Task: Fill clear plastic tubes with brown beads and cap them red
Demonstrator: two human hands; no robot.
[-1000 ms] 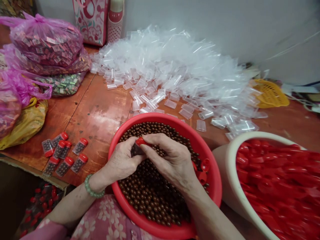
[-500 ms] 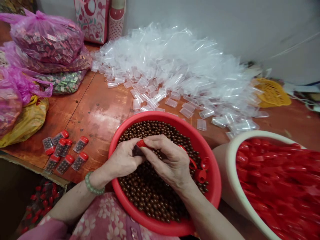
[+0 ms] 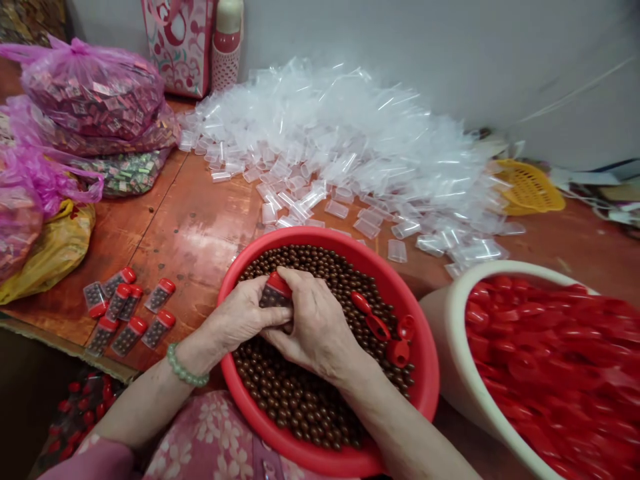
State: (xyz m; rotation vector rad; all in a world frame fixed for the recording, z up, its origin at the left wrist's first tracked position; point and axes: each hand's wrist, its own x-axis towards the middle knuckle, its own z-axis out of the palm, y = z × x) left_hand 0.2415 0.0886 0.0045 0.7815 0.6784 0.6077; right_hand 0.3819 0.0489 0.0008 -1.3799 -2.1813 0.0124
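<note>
Over a red basin (image 3: 427,393) of small brown balls (image 3: 295,407), my left hand (image 3: 233,317) is closed around a small clear container (image 3: 274,297) with a red cap and brown balls inside. My right hand (image 3: 320,327) grips the same container from the other side, its fingers covering part of it. Loose red caps (image 3: 399,352) lie on the balls at the basin's right side. Left of the basin, several filled, red-capped containers (image 3: 129,337) rest on the table.
Clear empty containers (image 3: 340,133) form a large heap along the wall. A cream bucket (image 3: 453,333) full of red caps (image 3: 550,373) stands at the right. Pink bags (image 3: 95,93) fill the back left, and a yellow basket (image 3: 535,190) lies beyond the heap. More capped containers (image 3: 80,413) lie below the table edge.
My right hand has shifted from pinching the red cap to wrapping the container's side. The container now sits more upright between both hands. The view has shifted slightly.
</note>
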